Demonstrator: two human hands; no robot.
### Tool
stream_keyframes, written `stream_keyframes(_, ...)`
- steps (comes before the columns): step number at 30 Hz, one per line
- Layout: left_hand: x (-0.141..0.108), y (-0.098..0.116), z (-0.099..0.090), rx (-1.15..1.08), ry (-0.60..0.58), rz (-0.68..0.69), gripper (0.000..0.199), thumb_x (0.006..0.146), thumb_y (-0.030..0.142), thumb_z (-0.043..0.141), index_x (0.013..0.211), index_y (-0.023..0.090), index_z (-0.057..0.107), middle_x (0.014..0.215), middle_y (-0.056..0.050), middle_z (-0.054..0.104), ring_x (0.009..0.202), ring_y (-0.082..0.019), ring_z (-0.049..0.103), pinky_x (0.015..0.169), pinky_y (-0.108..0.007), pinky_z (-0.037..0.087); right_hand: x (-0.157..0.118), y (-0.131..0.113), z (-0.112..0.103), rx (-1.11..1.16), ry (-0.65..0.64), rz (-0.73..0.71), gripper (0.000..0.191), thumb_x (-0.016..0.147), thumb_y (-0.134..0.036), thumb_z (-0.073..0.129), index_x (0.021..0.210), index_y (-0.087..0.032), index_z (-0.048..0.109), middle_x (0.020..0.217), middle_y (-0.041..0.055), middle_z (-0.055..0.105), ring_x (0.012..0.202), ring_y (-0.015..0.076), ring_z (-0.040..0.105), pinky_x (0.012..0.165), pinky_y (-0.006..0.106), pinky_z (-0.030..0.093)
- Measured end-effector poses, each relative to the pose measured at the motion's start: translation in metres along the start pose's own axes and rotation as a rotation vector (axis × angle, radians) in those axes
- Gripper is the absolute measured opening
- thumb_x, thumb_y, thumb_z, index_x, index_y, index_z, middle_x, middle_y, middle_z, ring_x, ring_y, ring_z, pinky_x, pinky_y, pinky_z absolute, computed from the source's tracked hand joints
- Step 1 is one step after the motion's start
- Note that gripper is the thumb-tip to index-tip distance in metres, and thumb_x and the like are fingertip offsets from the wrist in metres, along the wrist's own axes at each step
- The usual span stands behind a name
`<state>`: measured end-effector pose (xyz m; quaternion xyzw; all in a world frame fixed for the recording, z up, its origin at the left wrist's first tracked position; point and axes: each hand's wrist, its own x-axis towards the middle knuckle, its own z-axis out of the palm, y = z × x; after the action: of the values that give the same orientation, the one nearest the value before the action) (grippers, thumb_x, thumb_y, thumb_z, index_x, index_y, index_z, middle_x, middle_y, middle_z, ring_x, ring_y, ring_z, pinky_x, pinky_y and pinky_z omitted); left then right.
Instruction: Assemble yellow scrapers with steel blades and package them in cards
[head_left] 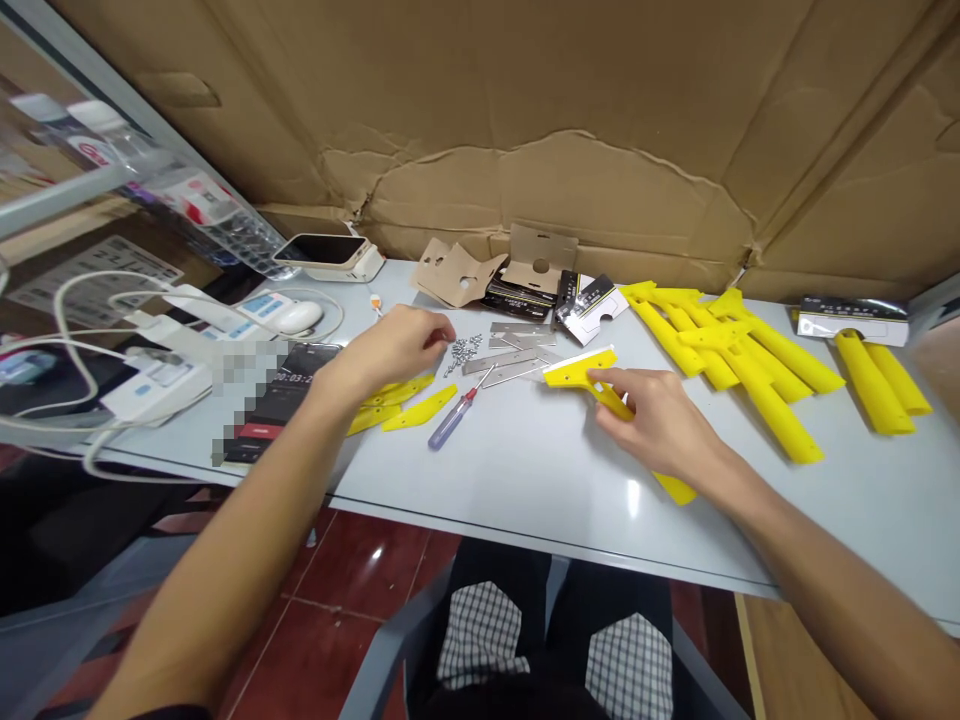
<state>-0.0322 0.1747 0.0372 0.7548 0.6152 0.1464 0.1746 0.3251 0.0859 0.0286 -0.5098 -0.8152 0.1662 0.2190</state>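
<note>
My right hand (652, 415) is wrapped round the handle of a yellow scraper (574, 372), whose head points to the left with a pale blade edge. Beside a pile of small screws (465, 350) is my left hand (401, 345), its fingers curled together; whether something is between them is too small to tell. Flat metal blades (521, 340) lie between the two hands. A screwdriver (454, 418) with a clear purple handle rests in front of them, its tip by the blades. Yellow flat pieces (420, 408) lie partly behind my left wrist.
Several yellow handles (750, 350) are piled at the right, near two more (881, 385) under a package. Cardboard cards (540, 255) stand at the back. A phone (322, 250), cables, a power strip (161, 385) and bottles (202, 200) occupy the left.
</note>
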Motion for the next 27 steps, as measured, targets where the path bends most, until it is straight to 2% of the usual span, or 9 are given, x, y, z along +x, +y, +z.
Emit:
stream_keyframes(4,-0.013,0.014,-0.008,-0.057,-0.068,0.052,0.027,0.086,0.039,0.065,0.102,0.024,0.082,0.102,-0.007,0.082,0.091,-0.026,0.073,0.089,-0.039,0.053,0.0,0.0,0.0,0.003,-0.024,0.002,0.045,0.092,-0.021,0.062,0.134,-0.014,0.079,0.101,0.0115,0.083,0.077,0.0224,0.072,0.077,0.037,0.056)
stream_keyframes(8,-0.05,-0.001,-0.025,-0.15,0.321,-0.094,0.026,0.095,0.048,0.067,0.104,0.028,0.08,0.109,0.001,0.08,0.095,-0.024,0.069,0.1,-0.044,0.054,0.0,0.002,0.0,-0.006,0.0,-0.006,0.045,0.092,-0.02,0.063,0.134,-0.015,0.079,0.1,0.0116,0.083,0.08,0.0232,0.073,0.078,0.038,0.056)
stream_keyframes(10,-0.073,-0.018,-0.025,-0.171,0.504,-0.166,0.024,0.099,0.052,0.066,0.103,0.031,0.078,0.114,0.009,0.079,0.109,-0.025,0.069,0.109,-0.047,0.052,0.0,0.002,0.0,-0.013,0.013,-0.005,0.045,0.092,-0.02,0.063,0.134,-0.015,0.079,0.098,0.011,0.082,0.077,0.0223,0.072,0.077,0.038,0.056)
stream_keyframes(12,-0.092,-0.035,-0.019,-0.238,0.591,-0.202,0.027,0.101,0.058,0.063,0.109,0.035,0.076,0.117,0.014,0.079,0.115,-0.027,0.07,0.113,-0.05,0.052,0.0,0.002,0.001,-0.012,0.006,-0.005,0.045,0.092,-0.02,0.063,0.133,-0.015,0.079,0.096,0.0104,0.082,0.073,0.0213,0.07,0.075,0.037,0.056)
stream_keyframes(15,-0.105,-0.051,-0.003,-0.115,0.445,-0.11,0.03,0.104,0.055,0.057,0.116,0.034,0.075,0.132,0.011,0.078,0.127,-0.03,0.069,0.121,-0.055,0.048,0.0,0.0,0.001,-0.007,-0.019,-0.007,0.044,0.092,-0.019,0.063,0.133,-0.015,0.08,0.096,0.0106,0.082,0.074,0.0214,0.07,0.074,0.037,0.055)
stream_keyframes(18,-0.104,-0.051,0.012,0.009,0.238,0.032,0.039,0.105,0.049,0.053,0.129,0.027,0.073,0.154,-0.003,0.068,0.146,-0.034,0.06,0.129,-0.058,0.039,0.0,-0.001,0.0,-0.005,-0.022,-0.011,0.044,0.092,-0.019,0.063,0.132,-0.016,0.079,0.1,0.011,0.083,0.077,0.0218,0.071,0.075,0.036,0.056)
stream_keyframes(20,-0.102,-0.046,0.019,0.052,0.16,0.043,0.048,0.105,0.046,0.049,0.139,0.02,0.071,0.159,-0.013,0.062,0.152,-0.035,0.054,0.132,-0.058,0.035,0.0,-0.001,-0.001,-0.004,-0.015,-0.01,0.044,0.091,-0.018,0.063,0.132,-0.017,0.079,0.103,0.0108,0.083,0.076,0.0211,0.072,0.076,0.036,0.056)
stream_keyframes(23,-0.102,-0.033,0.028,0.048,0.148,0.012,0.054,0.105,0.046,0.045,0.146,0.018,0.067,0.16,-0.015,0.061,0.156,-0.034,0.049,0.133,-0.057,0.033,0.0,-0.001,-0.001,-0.004,-0.012,-0.003,0.044,0.091,-0.017,0.063,0.132,-0.017,0.08,0.104,0.0107,0.084,0.074,0.0202,0.071,0.075,0.035,0.056)
stream_keyframes(27,-0.1,-0.014,0.041,-0.029,0.202,-0.007,0.049,0.103,0.05,0.051,0.136,0.022,0.073,0.16,-0.014,0.062,0.148,-0.033,0.059,0.13,-0.055,0.038,-0.001,-0.001,0.0,0.006,-0.023,-0.002,0.044,0.091,-0.017,0.064,0.132,-0.017,0.08,0.103,0.0111,0.084,0.077,0.0215,0.072,0.076,0.035,0.056)
